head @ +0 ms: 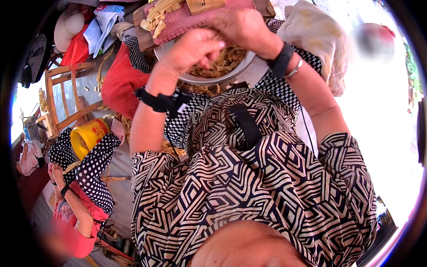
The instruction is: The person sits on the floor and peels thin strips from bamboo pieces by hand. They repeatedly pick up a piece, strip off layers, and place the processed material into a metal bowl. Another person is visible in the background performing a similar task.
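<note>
My left hand [196,50], blurred, hangs over the near left part of a metal basin [213,80] with its fingers curled. My right hand [245,31] is bent inward beside it, above the basin's far side and the edge of a pink towel [186,21]. Whether either hand grips anything cannot be made out. Flat yellow-brown strip pieces [230,59] lie in the basin. Beyond it, the towel covers a wooden board [141,21]. Bundled pale yellow strips [163,11] and a wooden block [205,6] rest on the towel.
At left, a seated co-worker [78,207] holds a pale strip, with a yellow bucket [89,133] between the knees. A wooden chair frame [68,80] stands farther up. Red cloth [121,83] and stained beige cloth [313,40] flank the basin. Loose strips [171,147] lie below.
</note>
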A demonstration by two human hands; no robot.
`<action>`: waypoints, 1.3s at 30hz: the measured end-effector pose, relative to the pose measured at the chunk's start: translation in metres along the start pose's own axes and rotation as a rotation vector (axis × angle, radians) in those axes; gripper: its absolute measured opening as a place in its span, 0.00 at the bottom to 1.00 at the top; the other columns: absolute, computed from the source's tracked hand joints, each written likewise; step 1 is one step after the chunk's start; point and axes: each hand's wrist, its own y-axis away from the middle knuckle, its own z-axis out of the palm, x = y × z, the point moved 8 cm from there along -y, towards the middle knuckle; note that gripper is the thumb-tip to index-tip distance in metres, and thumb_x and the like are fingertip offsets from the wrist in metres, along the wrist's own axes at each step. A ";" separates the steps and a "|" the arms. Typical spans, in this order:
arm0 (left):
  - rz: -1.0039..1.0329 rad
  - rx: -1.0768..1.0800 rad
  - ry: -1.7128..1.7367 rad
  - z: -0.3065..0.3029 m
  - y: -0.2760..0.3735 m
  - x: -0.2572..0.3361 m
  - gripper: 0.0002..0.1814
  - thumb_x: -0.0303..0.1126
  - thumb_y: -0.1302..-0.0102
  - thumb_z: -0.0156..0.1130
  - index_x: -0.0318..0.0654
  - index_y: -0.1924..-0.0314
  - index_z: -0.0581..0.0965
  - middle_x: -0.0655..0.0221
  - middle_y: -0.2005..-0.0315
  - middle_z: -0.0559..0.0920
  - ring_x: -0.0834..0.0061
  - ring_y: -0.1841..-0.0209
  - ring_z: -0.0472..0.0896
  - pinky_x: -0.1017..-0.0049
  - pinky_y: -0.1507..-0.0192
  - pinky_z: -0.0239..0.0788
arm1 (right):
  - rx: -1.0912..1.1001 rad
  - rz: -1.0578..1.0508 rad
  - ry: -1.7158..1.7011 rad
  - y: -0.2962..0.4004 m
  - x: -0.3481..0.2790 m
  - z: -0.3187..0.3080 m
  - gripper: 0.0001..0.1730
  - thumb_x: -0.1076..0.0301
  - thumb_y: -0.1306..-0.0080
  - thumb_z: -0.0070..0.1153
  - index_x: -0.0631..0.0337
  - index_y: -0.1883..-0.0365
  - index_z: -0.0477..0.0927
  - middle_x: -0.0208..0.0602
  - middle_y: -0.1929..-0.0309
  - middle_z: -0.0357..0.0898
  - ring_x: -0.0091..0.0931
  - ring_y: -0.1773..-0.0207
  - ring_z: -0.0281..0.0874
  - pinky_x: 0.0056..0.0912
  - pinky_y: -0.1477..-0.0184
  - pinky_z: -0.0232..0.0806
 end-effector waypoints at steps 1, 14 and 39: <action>0.081 0.080 -0.120 -0.009 0.002 0.019 0.11 0.36 0.33 0.58 0.35 0.67 0.78 0.78 0.83 0.73 0.90 0.83 0.68 0.85 0.83 0.58 | -0.026 0.027 0.005 0.001 0.009 -0.003 0.16 0.66 0.39 0.52 0.45 0.51 0.80 0.33 0.70 0.81 0.33 0.72 0.79 0.32 0.75 0.69; 0.325 0.202 0.448 0.031 0.001 0.042 0.09 0.31 0.33 0.53 0.40 0.53 0.72 0.77 0.76 0.71 0.91 0.81 0.62 0.88 0.81 0.51 | 0.295 0.420 -0.163 0.002 0.017 -0.041 0.07 0.63 0.37 0.55 0.54 0.64 0.80 0.44 0.78 0.77 0.41 0.75 0.77 0.39 0.74 0.68; 0.293 0.556 -0.903 -0.006 -0.012 0.027 0.26 0.25 0.45 0.61 0.32 0.44 0.71 0.52 0.52 0.77 0.56 0.51 0.78 0.67 0.50 0.70 | -0.056 0.726 -0.721 0.056 0.032 0.025 0.09 0.76 0.38 0.53 0.64 0.60 0.81 0.31 0.70 0.80 0.17 0.66 0.71 0.25 0.62 0.68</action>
